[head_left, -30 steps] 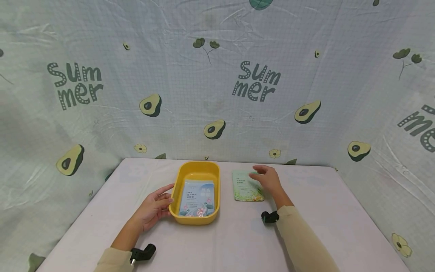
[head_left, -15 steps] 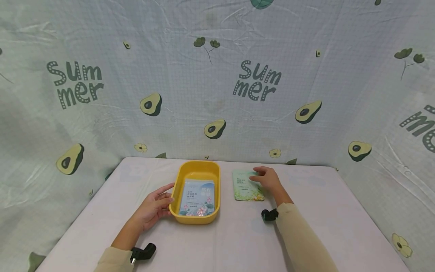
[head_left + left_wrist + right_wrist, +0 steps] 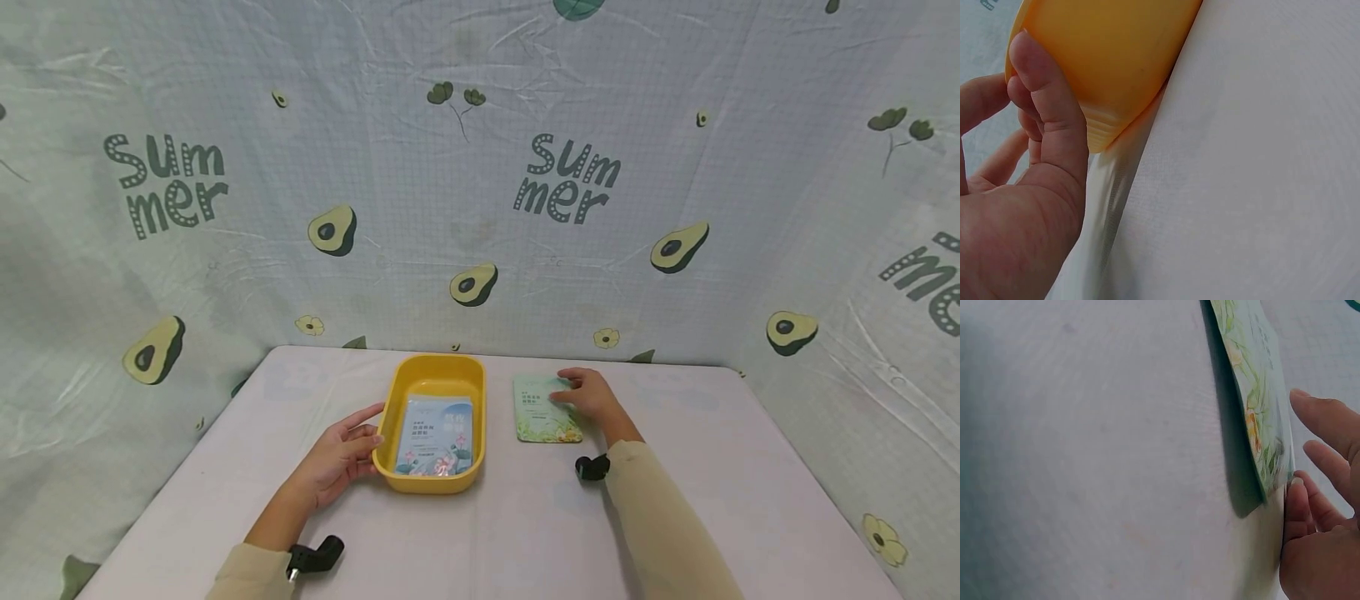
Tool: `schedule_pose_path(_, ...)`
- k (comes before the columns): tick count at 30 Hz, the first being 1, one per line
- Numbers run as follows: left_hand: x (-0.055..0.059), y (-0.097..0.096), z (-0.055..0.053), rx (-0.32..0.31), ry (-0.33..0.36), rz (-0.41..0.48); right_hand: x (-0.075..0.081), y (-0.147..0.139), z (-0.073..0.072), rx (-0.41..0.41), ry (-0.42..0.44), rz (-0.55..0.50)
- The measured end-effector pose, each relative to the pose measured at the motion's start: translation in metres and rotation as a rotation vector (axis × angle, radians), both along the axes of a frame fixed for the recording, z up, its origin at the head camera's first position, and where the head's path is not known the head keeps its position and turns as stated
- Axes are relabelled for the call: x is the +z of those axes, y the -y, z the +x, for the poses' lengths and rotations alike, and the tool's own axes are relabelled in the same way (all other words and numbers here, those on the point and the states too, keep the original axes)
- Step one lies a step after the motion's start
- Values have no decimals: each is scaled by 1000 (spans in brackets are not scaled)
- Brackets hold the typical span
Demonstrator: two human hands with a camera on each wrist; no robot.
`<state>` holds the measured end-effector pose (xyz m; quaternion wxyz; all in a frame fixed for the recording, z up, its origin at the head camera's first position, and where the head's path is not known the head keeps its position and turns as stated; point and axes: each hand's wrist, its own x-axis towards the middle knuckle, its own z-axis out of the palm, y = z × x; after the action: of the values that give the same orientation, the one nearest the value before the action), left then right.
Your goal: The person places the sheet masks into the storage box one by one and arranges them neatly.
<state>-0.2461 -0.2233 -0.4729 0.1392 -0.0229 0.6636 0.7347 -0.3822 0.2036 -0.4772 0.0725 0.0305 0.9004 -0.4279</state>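
In the head view, my left hand (image 3: 341, 462) grips the left side of a yellow plastic tray (image 3: 480, 450). The left wrist view shows its thumb (image 3: 1047, 94) against the tray's outer wall and a finger at the rim. A pale blue flat packet (image 3: 433, 437) with pink flowers and printed text lies inside the tray. To the right, a light green packet (image 3: 536, 408) with a floral lower edge lies on the table. My right hand (image 3: 592, 396) is at that packet's right side, fingers spread and fingertips touching its edge; the right wrist view (image 3: 1329, 481) gives a side-on look.
A pale cloth covers the table (image 3: 495, 542). Behind and on both sides hangs a light curtain (image 3: 405, 183) printed with avocados and lettering. Black wrist cameras (image 3: 318, 557) sit on both forearms, over beige sleeves (image 3: 667, 517).
The right forearm has shifted very slightly, and the right fingertips stay at the green packet. The left hand, tray and both packets look the same as before.
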Motion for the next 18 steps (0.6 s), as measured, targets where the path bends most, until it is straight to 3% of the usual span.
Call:
schedule_pose_path(8,1,1,1,-6,2,2,2,0,0,85,-17,83)
schedule_pose_path(18,1,2,2,-16,-2,4,6,1,-6,134,5,108)
